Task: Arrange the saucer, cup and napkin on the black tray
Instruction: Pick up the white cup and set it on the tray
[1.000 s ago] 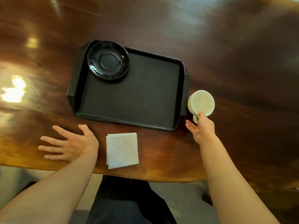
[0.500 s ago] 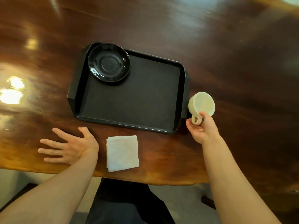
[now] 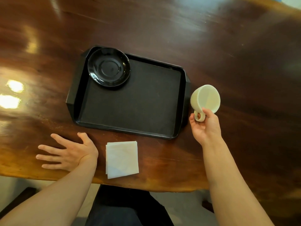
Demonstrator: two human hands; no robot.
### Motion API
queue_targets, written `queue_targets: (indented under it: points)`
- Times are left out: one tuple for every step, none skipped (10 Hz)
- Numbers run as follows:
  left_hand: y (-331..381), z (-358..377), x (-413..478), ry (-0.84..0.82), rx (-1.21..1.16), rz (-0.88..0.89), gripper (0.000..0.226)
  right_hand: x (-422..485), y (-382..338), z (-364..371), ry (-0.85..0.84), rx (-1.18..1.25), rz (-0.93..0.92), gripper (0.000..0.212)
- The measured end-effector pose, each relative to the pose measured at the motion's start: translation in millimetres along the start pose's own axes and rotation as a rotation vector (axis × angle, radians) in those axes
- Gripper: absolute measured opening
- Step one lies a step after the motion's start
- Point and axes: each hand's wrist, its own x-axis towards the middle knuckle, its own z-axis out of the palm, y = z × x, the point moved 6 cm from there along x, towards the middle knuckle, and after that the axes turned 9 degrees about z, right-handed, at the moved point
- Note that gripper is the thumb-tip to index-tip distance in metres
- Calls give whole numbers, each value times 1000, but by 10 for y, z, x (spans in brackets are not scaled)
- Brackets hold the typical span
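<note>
While the left hand [image 3: 71,154] lies spread flat, the right hand [image 3: 206,128] pinches the cup [image 3: 206,99] (tilted) by its handle.

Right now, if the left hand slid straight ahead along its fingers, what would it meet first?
Nothing, as far as the picture shows. The left hand lies flat, fingers pointing left along the bare wooden table, away from the napkin and black tray.

Left hand [image 3: 70,154]: palm down, flat on the table [image 3: 211,54], fingers [image 3: 48,156] spread toward the left, thumb pointing forward.
Left forearm: bare, crossing the near table edge.
Right hand [image 3: 205,128]: raised, thumb and fingers pinching the cup [image 3: 205,99] by its handle.
Right forearm: bare, angled forward.
</note>
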Motion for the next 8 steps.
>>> queue_targets:
  points:
    - [11, 1, 0, 2, 0, 2, 80, 8, 52, 176, -44, -64, -8, 30]
    - [6, -13, -2, 0, 8, 1, 81, 8, 166, 334, -56, -74, -7, 19]
    - [3, -9, -5, -5, 14, 7, 81, 22, 276, 450, -73, -72, 3, 18]
    - [0, -3, -2, -2, 16, 4, 81, 31, 350, 551, -89, -89, 7, 16]
    - [3, 1, 7, 0, 23, 14, 80, 39, 399, 624, -93, -99, 11, 16]
    - [1, 3, -4, -13, 31, 16, 81, 51, 434, 671, -89, -99, 15, 18]
    - [5, -6, 2, -23, 31, 15, 82, 65, 488, 734, -75, -111, 31, 22]
    - [11, -12, -1, -35, 29, 11, 82, 93, 528, 791, -67, -110, 43, 23]
